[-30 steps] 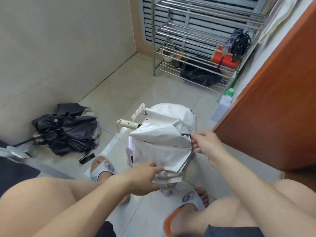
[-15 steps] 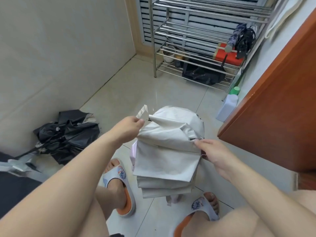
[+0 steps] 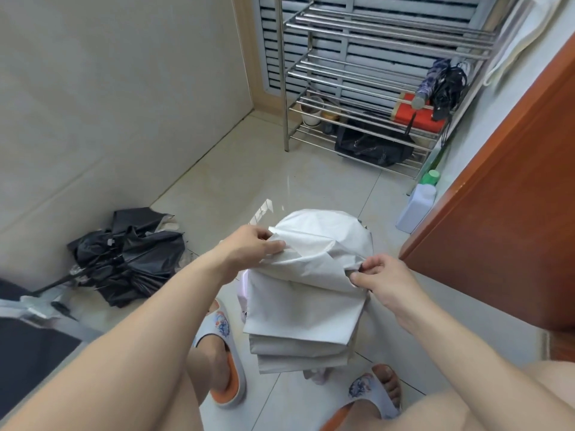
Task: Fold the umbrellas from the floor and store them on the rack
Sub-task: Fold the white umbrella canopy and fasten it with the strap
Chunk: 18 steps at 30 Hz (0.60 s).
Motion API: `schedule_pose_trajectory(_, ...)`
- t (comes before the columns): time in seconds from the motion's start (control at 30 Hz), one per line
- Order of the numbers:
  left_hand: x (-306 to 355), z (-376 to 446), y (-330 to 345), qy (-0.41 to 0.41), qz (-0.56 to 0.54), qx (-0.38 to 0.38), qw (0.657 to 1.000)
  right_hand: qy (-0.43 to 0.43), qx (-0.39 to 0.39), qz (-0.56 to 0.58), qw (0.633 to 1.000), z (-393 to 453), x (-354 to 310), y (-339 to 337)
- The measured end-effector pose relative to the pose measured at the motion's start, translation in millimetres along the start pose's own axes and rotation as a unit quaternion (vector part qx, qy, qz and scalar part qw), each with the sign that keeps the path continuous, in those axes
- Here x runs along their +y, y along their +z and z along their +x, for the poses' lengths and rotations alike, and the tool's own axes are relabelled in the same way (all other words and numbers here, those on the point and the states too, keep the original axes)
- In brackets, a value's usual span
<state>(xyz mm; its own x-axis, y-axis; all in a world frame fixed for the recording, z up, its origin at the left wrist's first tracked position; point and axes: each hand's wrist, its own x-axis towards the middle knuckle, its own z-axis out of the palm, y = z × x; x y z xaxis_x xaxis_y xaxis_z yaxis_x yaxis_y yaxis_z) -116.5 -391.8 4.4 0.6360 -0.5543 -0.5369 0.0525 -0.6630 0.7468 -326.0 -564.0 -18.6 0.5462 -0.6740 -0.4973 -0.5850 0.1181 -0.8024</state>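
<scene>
My left hand (image 3: 249,248) and right hand (image 3: 381,279) pinch the white umbrella (image 3: 311,290) canopy folds — its handle is hidden beneath.

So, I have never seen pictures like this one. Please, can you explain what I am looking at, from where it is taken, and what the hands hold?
There is no machine here. A person wears a camera on the head, and it looks forward and down, so you see the person's own arms, knees and slippers. The left hand and the right hand each pinch the cloth of a white umbrella, held above the tiled floor with its panels partly gathered into folds. A black umbrella lies crumpled on the floor to the left. At the back stands a metal rack where folded umbrellas already rest. A white bottle with a green cap stands by the wall.
</scene>
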Motion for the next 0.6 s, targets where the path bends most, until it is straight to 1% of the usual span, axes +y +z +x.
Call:
schedule_pose_trajectory(0.07, 0, -5, -1, 0.02, -0.006, 0.007, 1.0, -0.012, -0.002, 0.007, 1.0, 0, -2, -1)
schedule_pose_trajectory(0.1, 0, -8, -2, 0.035, -0.016, 0.014, 0.999, -0.032, 0.001, -0.023, 0.999, 0, -4, -2)
schedule_pose_trajectory(0.13, 1, -12, -2, 0.054, -0.03, 0.027, 0.998, -0.067, 0.009, -0.076, 0.995, 1, -5, -3)
schedule_pose_trajectory(0.2, 2, -22, -4, 0.095, -0.076, 0.062, 0.991, -0.153, 0.025, -0.173, 0.973, 0, -10, -3)
schedule_pose_trajectory(0.27, 2, -29, -8, 0.138, -0.132, 0.086, 0.978, -0.226, 0.03, -0.198, 0.953, 0, -14, -5)
schedule_pose_trajectory(0.33, 1, -34, -14, 0.177, -0.178, 0.095, 0.963, -0.278, 0.048, -0.208, 0.937, 1, -19, -11)
schedule_pose_trajectory(0.37, 1, -35, -16, 0.19, -0.198, 0.097, 0.957, -0.288, 0.061, -0.203, 0.934, 2, -22, -15)
schedule_pose_trajectory(0.43, 0, -34, -21, 0.201, -0.224, 0.106, 0.948, -0.285, 0.077, -0.167, 0.941, 1, -29, -24)
schedule_pose_trajectory(0.5, 0, -32, -22, 0.2, -0.229, 0.117, 0.946, -0.27, 0.089, -0.131, 0.95, -3, -34, -28)
schedule_pose_trajectory(0.6, 2, -25, -20, 0.187, -0.234, 0.117, 0.947, -0.229, 0.12, -0.116, 0.959, -6, -31, -25)
